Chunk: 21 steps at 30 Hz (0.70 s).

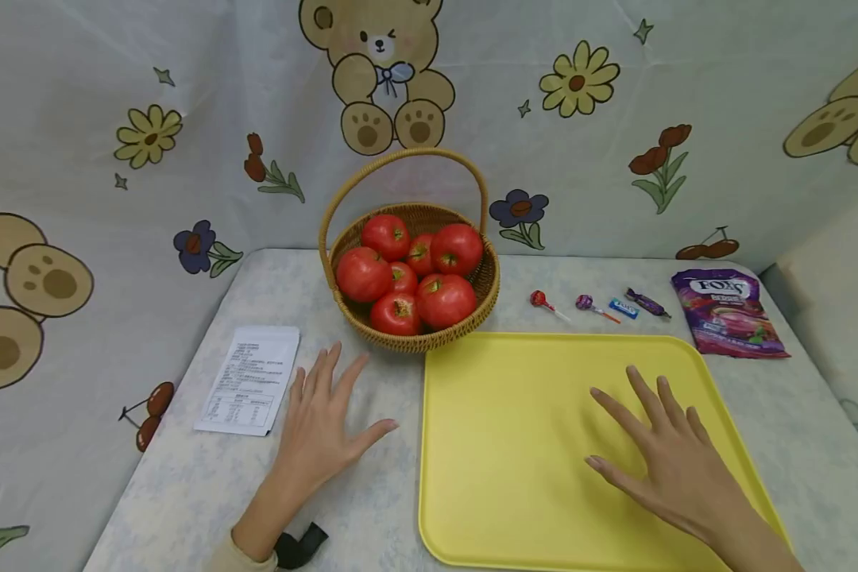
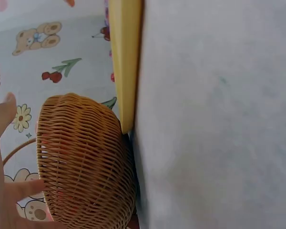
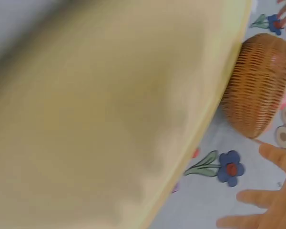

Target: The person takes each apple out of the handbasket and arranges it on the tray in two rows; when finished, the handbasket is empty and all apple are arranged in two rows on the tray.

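Observation:
My left hand [image 1: 319,433] is held with spread fingers over the table, between a white printed packet [image 1: 249,381] and a yellow tray [image 1: 543,445]. Its fingertips point toward a wicker basket [image 1: 418,343] that holds several red tomatoes [image 1: 446,302]. In the left wrist view the woven side of the basket [image 2: 83,162] shows beyond the fingers. My right hand [image 1: 675,469] hovers above the right part of the tray, fingers apart and nothing in them. The right wrist view shows its fingers [image 3: 271,210] past the tray's edge, with the basket [image 3: 257,86] farther off.
Behind the tray lie a red lollipop [image 1: 539,299], a purple lollipop [image 1: 585,303], a blue wrapped candy [image 1: 624,308] and a dark purple wrapped candy [image 1: 647,303]. A purple candy bag [image 1: 729,314] lies at the back right. A printed cloth [image 1: 493,103] hangs behind the table.

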Available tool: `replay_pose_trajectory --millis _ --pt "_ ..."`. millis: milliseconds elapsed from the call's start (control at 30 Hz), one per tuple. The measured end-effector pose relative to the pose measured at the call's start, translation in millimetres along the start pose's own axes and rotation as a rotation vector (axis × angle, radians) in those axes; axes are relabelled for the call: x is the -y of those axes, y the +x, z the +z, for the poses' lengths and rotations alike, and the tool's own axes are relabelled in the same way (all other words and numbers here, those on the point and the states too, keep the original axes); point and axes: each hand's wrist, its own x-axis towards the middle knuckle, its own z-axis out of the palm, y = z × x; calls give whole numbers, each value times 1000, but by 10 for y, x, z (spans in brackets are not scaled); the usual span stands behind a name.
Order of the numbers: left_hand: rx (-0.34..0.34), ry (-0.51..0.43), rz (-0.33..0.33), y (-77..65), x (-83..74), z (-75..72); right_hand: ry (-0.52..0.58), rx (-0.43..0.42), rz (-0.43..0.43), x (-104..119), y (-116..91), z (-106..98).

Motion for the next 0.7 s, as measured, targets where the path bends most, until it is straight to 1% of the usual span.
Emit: replay_pose_trajectory --millis 100,200,333,433,533,600,700 --pt "-54 -128 -16 110 -13 7 51 -12 -67 88 147 -114" --pt "-90 -261 -58 236 -12 31 89 -25 -167 178 327 -209" --pt "-137 -395 -117 421 20 117 143 -29 -282 285 596 -303" --pt "-189 -443 -135 519 65 209 197 -6 -327 359 800 -321" --pt "-242 -476 -129 575 113 304 257 18 -352 433 982 -299" --pt "-266 -500 -123 600 139 363 290 25 -361 484 1089 -281" --pt "-292 -537 -112 637 160 432 300 19 -393 562 1254 -282"
